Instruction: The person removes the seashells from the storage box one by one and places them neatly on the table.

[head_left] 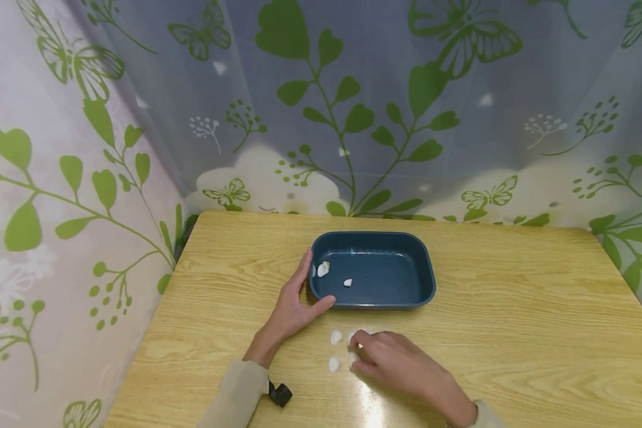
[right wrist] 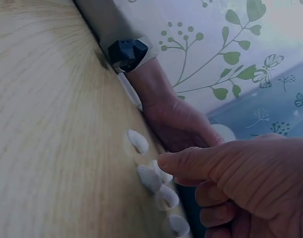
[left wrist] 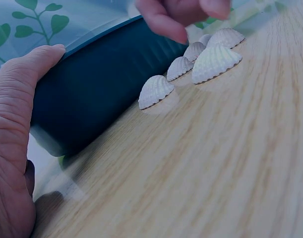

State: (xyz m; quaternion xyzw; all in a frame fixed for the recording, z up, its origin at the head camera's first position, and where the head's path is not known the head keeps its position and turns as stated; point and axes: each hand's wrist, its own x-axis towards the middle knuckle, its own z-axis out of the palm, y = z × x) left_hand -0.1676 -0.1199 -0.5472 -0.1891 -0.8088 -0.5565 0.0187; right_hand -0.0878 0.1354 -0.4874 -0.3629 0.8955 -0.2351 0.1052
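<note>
A dark blue plastic tub stands on the table with white seashells inside, toward its left end. My left hand grips the tub's near left corner, thumb by the front rim and fingers along the left side. In front of the tub lie several white ribbed seashells on the wood. Over the right-hand ones hovers my right hand, thumb and forefinger apart, a shell partly hidden behind them. The right wrist view shows its thumb beside the shells; I see nothing held.
The wooden table runs back to a curtain printed with green leaves and butterflies. Another printed sheet hangs at the left. A small black device is on the left wrist.
</note>
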